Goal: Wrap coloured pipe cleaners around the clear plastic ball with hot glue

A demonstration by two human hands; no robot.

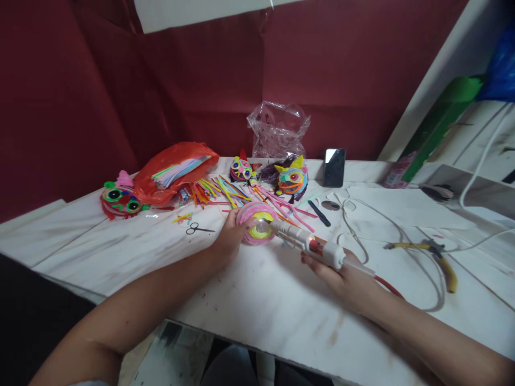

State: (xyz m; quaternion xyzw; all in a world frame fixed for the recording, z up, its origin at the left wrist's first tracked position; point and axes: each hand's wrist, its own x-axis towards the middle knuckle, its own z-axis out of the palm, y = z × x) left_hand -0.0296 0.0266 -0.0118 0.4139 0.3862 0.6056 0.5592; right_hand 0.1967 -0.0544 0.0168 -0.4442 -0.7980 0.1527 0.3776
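The left hand (230, 236) has its thumb and fingers closed on the left edge of a round pink-and-yellow coiled piece (246, 212), which sits just beyond those fingertips and between the two hands. The right hand (336, 273) is wrapped around a white glue gun (295, 236), with its fingertips showing below the barrel. The coiled piece looks light and soft at the surface, likely fuzzy rather than slippery, and would probably dent or loosen under a hard squeeze; its outer rim, where the left fingers pinch, seems the sound place to hold it, clear of the yellow middle. The gun looks stiff, smooth and fairly light, best held at the rear, well back from a nozzle that is probably hot. Being round, the coiled piece has no clear long axis; its yellow centre faces up and towards the wearer, turned a little to the right fingers. The gun's long axis runs slantwise, the nozzle pointing away from the right fingers, leftward and forward to that centre, while a clear glue stick (360, 267) trails out behind above the wrist. Whether the tip touches the piece is hard to tell in this soft view. Small scissors (193, 229) lie just left of the left fingers; yellow-handled pliers (436, 250) lie right of the right hand.
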